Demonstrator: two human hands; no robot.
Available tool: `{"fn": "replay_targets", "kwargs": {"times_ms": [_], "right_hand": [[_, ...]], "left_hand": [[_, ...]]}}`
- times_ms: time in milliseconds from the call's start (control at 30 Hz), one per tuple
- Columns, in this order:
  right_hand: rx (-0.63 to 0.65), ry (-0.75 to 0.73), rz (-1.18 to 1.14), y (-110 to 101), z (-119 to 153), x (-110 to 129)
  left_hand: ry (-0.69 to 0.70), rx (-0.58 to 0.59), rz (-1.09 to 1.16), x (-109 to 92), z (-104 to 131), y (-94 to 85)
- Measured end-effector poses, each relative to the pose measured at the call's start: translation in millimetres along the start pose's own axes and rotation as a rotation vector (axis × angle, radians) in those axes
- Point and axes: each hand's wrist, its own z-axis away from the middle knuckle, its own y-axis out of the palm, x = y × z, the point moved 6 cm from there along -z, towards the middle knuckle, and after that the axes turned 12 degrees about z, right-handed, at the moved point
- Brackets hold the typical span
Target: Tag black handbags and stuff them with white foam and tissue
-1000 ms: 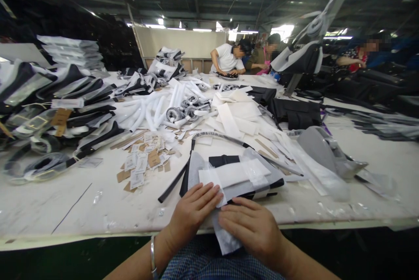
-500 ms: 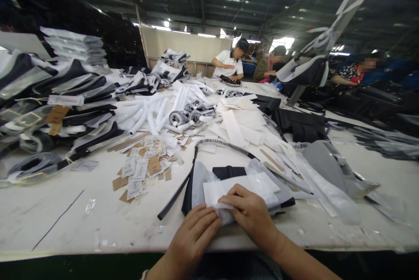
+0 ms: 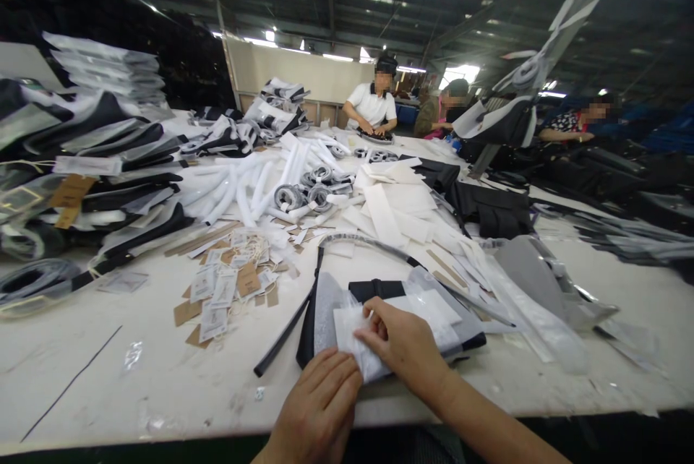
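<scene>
A black bag [image 3: 306, 334] lies before me on the table, partly covered by clear plastic film [image 3: 325, 308] and a white sheet [image 3: 347, 327]. Its black strap [image 3: 282, 337] curves around behind it, partly wrapped in plastic. My left hand [image 3: 322, 402] is closed at the near edge of the film-covered sheet, fingers pressed together on the film; its thumb is hidden. Just over the sheet is my right hand [image 3: 409, 348], fingers bent, with a gap between thumb and forefinger and nothing visible in it.
Cardboard and white tags [image 3: 222, 287] lie loose at the left. Wrapped bags [image 3: 108, 139] are piled far left. White tubes [image 3: 243, 189], coiled straps [image 3: 290, 196] and white sheets [image 3: 384, 211] spread behind. A grey wrapped piece [image 3: 536, 276] lies right. Several people work beyond.
My right hand has lifted slightly from the folded film edge, and its thumb and forefinger have parted. My left hand stays at the near edge. The view has shifted slightly.
</scene>
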Motion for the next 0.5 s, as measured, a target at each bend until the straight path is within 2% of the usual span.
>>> {"fn": "replay_targets", "kwargs": {"times_ms": [167, 333, 433, 500], "right_hand": [[0.045, -0.011, 0.029, -3.3, -8.9, 4.7], [0.059, -0.014, 0.107, -7.9, -18.3, 9.7], [-0.017, -0.005, 0.103, -7.8, -16.0, 10.0], [-0.110, -0.072, 0.026, -10.5, -5.0, 10.0]], "left_hand": [[-0.069, 0.104, -0.060, -6.2, -11.4, 1.7], [-0.026, 0.071, -0.202, -11.1, -10.9, 11.9], [0.014, 0.051, -0.263, -8.0, -4.0, 22.0], [0.033, 0.063, -0.306, -3.8, -0.9, 25.3]]}}
